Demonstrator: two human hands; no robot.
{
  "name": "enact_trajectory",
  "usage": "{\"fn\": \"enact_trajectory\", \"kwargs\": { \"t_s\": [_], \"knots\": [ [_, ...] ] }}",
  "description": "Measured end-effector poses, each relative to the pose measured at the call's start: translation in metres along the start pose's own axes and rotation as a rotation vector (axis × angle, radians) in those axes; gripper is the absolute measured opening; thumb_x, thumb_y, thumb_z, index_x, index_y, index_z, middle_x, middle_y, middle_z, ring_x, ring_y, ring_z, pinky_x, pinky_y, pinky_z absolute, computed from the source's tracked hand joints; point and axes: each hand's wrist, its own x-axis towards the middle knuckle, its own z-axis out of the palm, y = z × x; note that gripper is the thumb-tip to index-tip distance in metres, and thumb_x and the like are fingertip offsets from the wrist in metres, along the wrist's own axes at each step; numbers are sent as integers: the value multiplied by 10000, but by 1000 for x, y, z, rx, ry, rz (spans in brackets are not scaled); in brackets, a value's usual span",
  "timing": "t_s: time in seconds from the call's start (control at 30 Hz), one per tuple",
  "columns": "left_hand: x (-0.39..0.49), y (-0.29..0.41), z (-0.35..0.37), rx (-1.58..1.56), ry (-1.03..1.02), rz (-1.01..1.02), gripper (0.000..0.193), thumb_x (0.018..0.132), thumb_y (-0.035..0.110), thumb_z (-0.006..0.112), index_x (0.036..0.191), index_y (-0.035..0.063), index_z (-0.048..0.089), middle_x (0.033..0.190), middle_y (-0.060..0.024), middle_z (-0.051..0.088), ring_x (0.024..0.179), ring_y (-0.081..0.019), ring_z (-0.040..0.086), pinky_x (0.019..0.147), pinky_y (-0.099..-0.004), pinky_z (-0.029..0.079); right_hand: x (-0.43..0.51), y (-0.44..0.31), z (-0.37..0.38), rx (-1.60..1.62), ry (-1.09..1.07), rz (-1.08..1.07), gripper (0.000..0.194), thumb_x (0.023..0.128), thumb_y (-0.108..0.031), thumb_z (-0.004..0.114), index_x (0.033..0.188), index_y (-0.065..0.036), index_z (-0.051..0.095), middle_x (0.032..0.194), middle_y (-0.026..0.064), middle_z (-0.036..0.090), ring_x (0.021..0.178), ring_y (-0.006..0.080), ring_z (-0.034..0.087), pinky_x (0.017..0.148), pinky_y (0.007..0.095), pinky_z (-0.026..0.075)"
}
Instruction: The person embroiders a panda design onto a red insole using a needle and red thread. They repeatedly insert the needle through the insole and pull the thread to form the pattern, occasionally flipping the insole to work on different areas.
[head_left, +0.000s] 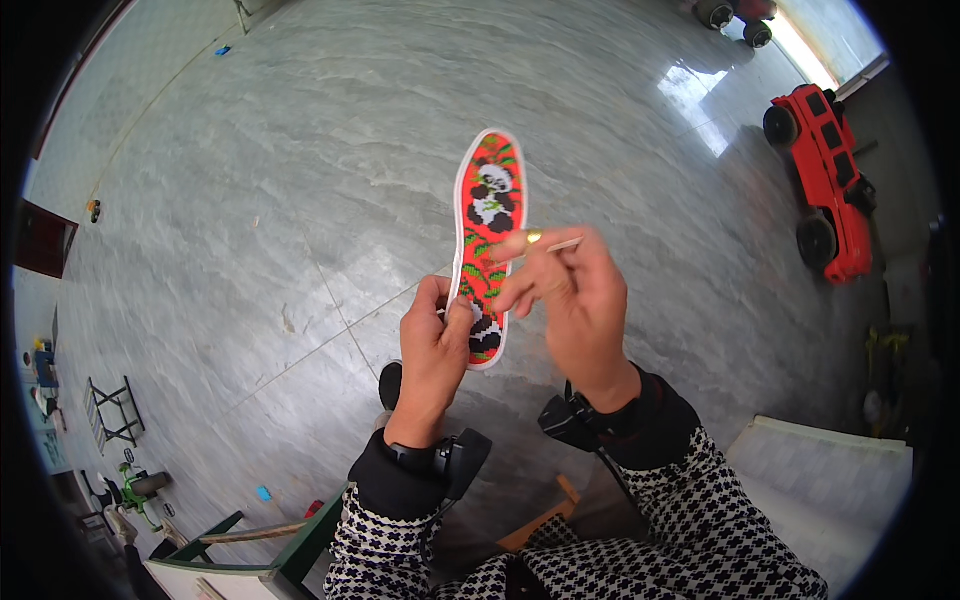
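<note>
My left hand (437, 341) grips the lower end of a shoe insole (493, 251), thumb on top and fingers beneath. The insole is held up before me, its surface red with a white edge. Black-and-white pandas and green leaves make up its stitched-looking pattern. Over its right edge is my right hand (581, 300), slightly blurred, with a gold-coloured ring (534, 237) on one finger. A thin pale stick-like piece (564, 244) lies between the right fingers; blur hides exactly what it is.
A red toy car (821, 184) stands at the right. To the left are a folding stool (114, 412) and a small green cycle (140, 486). A green-framed piece of furniture (300, 544) is close at lower left, a pale panel (821, 472) at lower right. Grey tiled floor (300, 187) spreads below.
</note>
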Motion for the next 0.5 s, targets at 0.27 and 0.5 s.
{"fn": "enact_trajectory", "kwargs": {
  "t_s": [0.27, 0.5],
  "knots": [
    [-5, 11, 1, -132, -9, -17, 89, 914, 73, 464, 919, -7, 503, 779, -18, 576, 668, -40, 506, 598, -204, 434, 10, -15, -20, 377, 155, 46, 109, 902, -26, 464, 962, -4, 375, 770, 151, 589, 634, 236, 623, 632, 352, 536],
    [-1, 10, -1, -159, 62, -3, 60, 918, 93, 472, 891, 41, 484, 725, 18, 521, 584, -9, 478, 500, -165, 399, 18, -50, -62, 141, 558, -554, 116, 886, 3, 479, 1002, 5, 473, 791, 120, 598, 787, 207, 611, 853, 415, 475]
  ]
}}
